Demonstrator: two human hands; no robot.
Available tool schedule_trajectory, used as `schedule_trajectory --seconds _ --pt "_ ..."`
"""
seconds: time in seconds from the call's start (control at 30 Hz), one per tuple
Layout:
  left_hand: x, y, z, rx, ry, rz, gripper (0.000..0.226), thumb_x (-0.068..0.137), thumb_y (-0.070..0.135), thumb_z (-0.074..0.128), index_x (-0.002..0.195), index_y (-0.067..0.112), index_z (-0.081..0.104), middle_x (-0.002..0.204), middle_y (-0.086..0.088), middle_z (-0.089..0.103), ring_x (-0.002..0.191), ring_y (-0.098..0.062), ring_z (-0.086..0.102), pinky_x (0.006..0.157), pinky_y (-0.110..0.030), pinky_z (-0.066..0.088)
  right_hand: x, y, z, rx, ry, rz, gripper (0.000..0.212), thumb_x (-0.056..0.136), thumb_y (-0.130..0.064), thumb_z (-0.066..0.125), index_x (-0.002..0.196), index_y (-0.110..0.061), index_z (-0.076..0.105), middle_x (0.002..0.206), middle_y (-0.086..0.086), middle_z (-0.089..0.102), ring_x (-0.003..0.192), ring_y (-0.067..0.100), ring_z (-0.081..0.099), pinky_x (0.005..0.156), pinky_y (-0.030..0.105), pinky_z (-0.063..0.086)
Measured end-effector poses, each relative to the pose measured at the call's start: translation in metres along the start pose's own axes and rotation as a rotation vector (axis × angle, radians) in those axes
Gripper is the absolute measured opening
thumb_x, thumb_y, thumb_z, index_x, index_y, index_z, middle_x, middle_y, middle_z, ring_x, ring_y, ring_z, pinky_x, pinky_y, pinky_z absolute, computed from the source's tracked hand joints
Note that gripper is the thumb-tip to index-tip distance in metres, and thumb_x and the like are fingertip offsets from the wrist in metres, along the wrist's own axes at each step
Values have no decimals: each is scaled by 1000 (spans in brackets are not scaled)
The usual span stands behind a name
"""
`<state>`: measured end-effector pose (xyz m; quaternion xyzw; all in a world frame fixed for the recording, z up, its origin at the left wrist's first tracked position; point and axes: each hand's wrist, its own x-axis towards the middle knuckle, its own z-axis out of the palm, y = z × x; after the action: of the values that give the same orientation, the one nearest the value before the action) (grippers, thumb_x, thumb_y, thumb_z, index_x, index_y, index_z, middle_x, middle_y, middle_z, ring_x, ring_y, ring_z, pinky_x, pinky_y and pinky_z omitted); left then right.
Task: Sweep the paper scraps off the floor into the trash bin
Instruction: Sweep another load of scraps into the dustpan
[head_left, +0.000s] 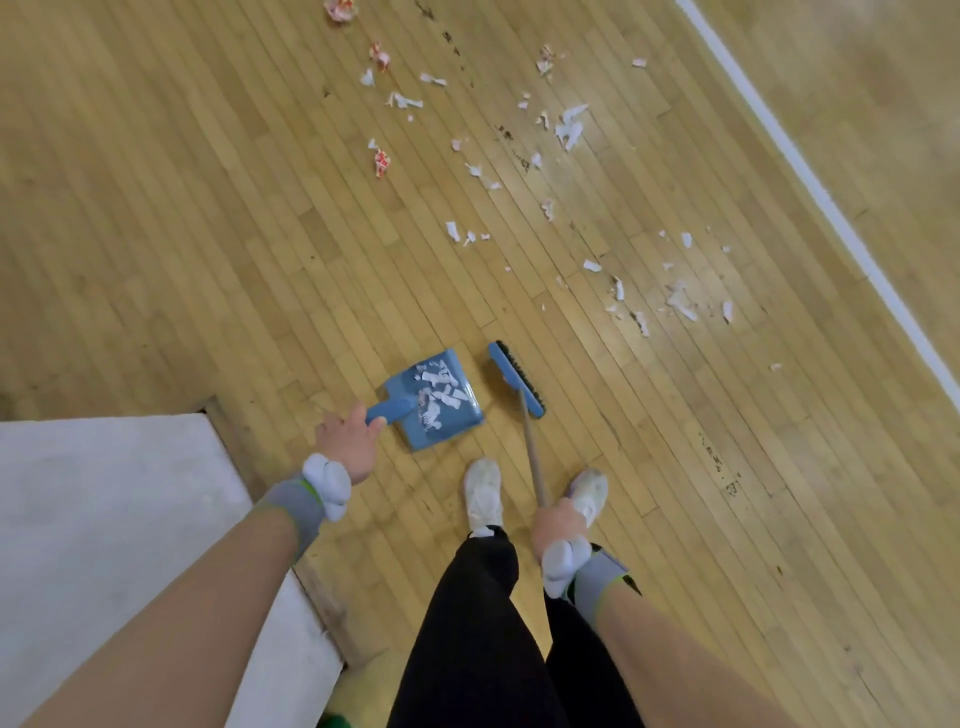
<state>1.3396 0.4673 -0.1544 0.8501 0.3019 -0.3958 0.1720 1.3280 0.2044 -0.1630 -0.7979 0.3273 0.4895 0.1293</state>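
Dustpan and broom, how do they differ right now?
The dustpan has a short blue handle gripped by the left hand; the broom has a long wooden stick gripped by the right hand. The dustpan holds white paper scraps; the broom carries none, and its dark bristles are bare. Both show blue plastic and are side by side.
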Motion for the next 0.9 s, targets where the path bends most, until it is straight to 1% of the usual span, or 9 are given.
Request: schedule_trajectory --seconds 0.07,0.2,0.3,0.4,0.57,0.63,0.7,0.83,0.9 --pt "3 4 -1 -20 -23 -20 44 104 40 27 135 9 35 131 -26 41 123 -40 40 102 -43 33 -10 -2 7 -37 -46 -35 28 103 -14 39 123 -2 55 125 15 60 116 30 60 88 34 48" --pt "10 2 0 37 -65 5 34 104 34 28 133 14 32 124 -17 38 121 -39 38 99 -44 35 -19 9 15 -41 -123 -79 25 100 -27 43 83 -10 49 108 15 66 98 31 66 75 35 50" --pt "15 -1 3 -7 -62 -5 35 103 40 27 128 15 33 128 -23 38 117 -39 40 91 -43 37 -21 21 11 -17 -163 -113 32 99 -34 43 93 -4 54 97 15 65 79 27 61 72 33 50" --pt "17 0 2 2 -85 -4 35 103 37 27 131 16 31 129 -23 35 118 -39 38 83 -42 35 -16 28 1 -39 -159 -143 31 99 -28 42 103 -2 58 101 17 66 81 28 62 64 30 48" --pt "17 -10 -4 64 -157 35 43 104 31 27 144 20 22 140 -24 27 130 -42 30 100 -49 35 -9 10 -7 -80 -96 -137 24 101 -23 38 100 -4 52 108 17 67 93 30 66 74 34 50" --pt "19 -16 -6 54 -188 32 47 103 38 27 146 20 20 138 -24 31 129 -41 31 99 -49 34 -6 8 -6 -78 -100 -182 20 101 -24 39 97 -6 47 106 18 64 100 33 66 84 38 54" --pt "22 -21 -10 18 -222 -3 54 101 48 22 148 22 19 139 -22 34 131 -40 31 101 -48 32 -6 9 -5 -98 -122 -225 18 101 -24 40 96 -8 45 99 17 59 91 29 63 88 43 55" --pt "30 -18 -22 -286 -347 -93 71 96 65 16 147 19 34 137 -11 50 127 -36 47 108 -44 36 -7 21 -19 33 -262 -196 23 97 -30 48 94 -7 53 73 12 59 55 24 57 54 31 51" --pt "32 -18 -30 -404 -405 -122 72 95 67 10 132 18 48 106 -6 66 90 -28 64 87 -34 48 -9 28 -25 103 -310 -158 24 97 -30 49 95 -7 53 62 7 54 44 19 50 44 26 43"
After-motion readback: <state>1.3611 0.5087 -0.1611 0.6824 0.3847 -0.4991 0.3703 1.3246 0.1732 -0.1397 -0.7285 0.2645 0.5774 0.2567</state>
